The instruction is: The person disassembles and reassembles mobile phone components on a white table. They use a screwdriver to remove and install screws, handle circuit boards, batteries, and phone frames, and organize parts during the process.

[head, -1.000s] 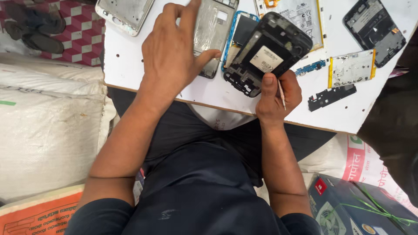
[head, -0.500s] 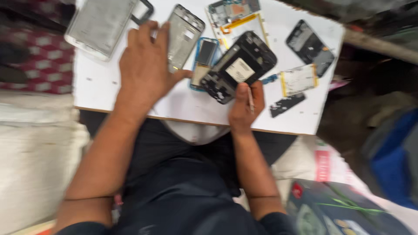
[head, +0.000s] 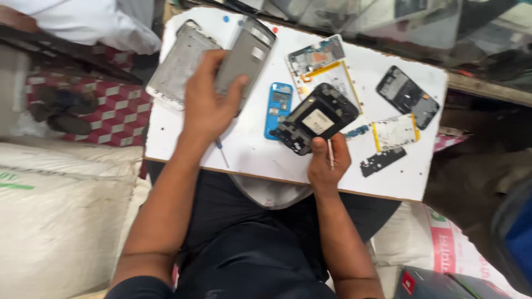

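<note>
My left hand (head: pixel 208 108) grips a grey metal phone frame (head: pixel 246 55) and holds it over the white board (head: pixel 244 147) on my lap. My right hand (head: pixel 327 163) pinches the near corner of a black phone housing (head: pixel 316 118) that carries a pale label; a thin metal tool (head: pixel 331 154) lies along its fingers. A small blue circuit board (head: pixel 278 108) lies between the two hands. A thin screwdriver (head: pixel 221 152) rests on the board just below my left wrist.
A second silver frame (head: pixel 178 65) lies at the board's left edge. Opened phone parts (head: pixel 327 63) with yellow edging, a dark phone frame (head: pixel 407 97), a yellow-edged plate (head: pixel 393 133) and a small black strip (head: pixel 382 161) lie to the right. White sacks (head: pixel 55 221) flank me.
My left hand has shifted left along the board with the grey frame. The view has swung, so the board sits further right. My right hand keeps its hold on the black housing.
</note>
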